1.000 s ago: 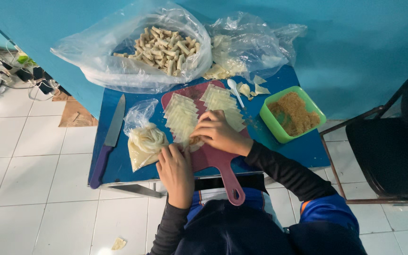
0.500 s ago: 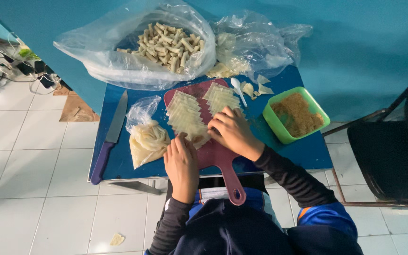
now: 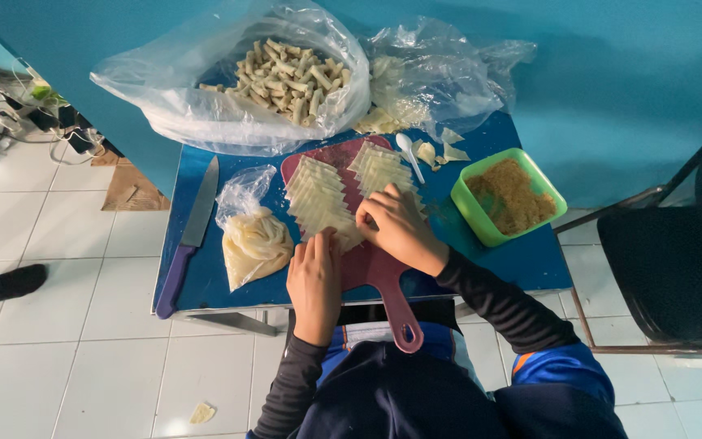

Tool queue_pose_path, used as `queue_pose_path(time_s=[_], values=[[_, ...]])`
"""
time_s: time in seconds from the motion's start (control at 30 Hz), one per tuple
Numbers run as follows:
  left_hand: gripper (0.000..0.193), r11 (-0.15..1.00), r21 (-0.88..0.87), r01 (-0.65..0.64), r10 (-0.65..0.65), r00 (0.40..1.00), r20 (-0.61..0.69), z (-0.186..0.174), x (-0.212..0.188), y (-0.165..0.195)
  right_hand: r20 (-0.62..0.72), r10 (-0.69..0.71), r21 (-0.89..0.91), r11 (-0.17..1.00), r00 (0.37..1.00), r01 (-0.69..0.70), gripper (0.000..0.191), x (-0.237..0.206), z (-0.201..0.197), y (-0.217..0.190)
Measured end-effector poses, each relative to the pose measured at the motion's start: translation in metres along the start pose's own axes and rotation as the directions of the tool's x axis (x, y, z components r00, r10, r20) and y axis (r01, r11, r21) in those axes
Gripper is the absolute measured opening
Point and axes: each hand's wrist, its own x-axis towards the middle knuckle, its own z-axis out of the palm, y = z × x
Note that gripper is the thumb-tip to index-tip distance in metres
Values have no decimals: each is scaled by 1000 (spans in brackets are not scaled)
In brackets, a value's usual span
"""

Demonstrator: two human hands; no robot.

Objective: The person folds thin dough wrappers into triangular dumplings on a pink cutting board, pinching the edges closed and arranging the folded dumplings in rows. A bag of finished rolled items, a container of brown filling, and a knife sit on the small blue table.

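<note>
Wrappers (image 3: 322, 203), pale squares fanned on a red cutting board (image 3: 371, 264), cover a blue worktop (image 3: 522, 260) against a blue wall; left hand (image 3: 314, 280) and right hand (image 3: 396, 228) press flat, holding nothing.

- Wrapper row, left (image 3: 321, 199): you see pale, thin square sheets, overlapped like shingles in a slanted row down the red cutting board (image 3: 371, 262). Your left hand (image 3: 314, 280) touches its near end.
- Wrapper row, right (image 3: 381, 169): a shorter overlapped row of the same sheets lies just beside the first; your right hand (image 3: 396, 223) covers its near end.
- The board lies flat, handle toward you.
</note>
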Motion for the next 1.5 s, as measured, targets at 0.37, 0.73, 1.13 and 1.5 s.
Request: queue_pose_path(time_s=[0.37,0.73,1.13,1.5], values=[[24,996,-28,90,-90,996,2,-4,0,1,64,78,-56,996,995,-74,16,-9,0,-6],[22,991,32,130,-129,991,-36,1,-2,4,67,90,10,996,994,-91,15,-9,10,7],[14,995,76,67,-65,997,-37,2,-2,6,8,39,23,999,999,-39,16,0,-1,-5],[11,991,112,76,-72,997,-38,-2,-4,6,80,83,158,983,993,-95,20,-11,0,2]])
